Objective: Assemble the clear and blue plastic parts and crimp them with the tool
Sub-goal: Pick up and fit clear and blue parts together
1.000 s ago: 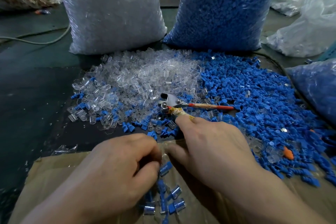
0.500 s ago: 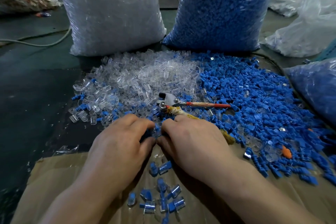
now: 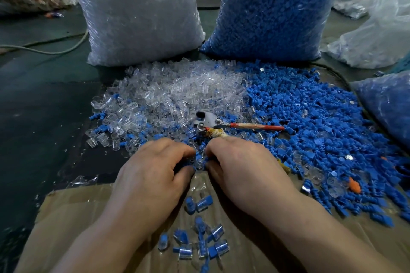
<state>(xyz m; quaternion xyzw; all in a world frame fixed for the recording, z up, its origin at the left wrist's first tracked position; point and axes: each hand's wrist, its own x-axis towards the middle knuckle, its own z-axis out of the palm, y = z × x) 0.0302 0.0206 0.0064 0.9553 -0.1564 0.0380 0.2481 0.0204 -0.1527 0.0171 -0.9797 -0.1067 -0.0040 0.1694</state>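
Head view: left hand (image 3: 150, 173) and right hand (image 3: 246, 170) curl fingers together at the pile's near edge where clear parts (image 3: 173, 95) meet blue parts (image 3: 310, 122), gripping or just raking I cannot tell, crimping tool (image 3: 207, 121) lying just beyond, handy for the squeeze

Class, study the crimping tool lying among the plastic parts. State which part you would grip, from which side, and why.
Grip the two handles, not the metal head. The crimping tool lies flat, head pointing left, its red handle running right and its tape-wrapped handle slanting under the right hand. Come from above on the right, closing around both where they spread.
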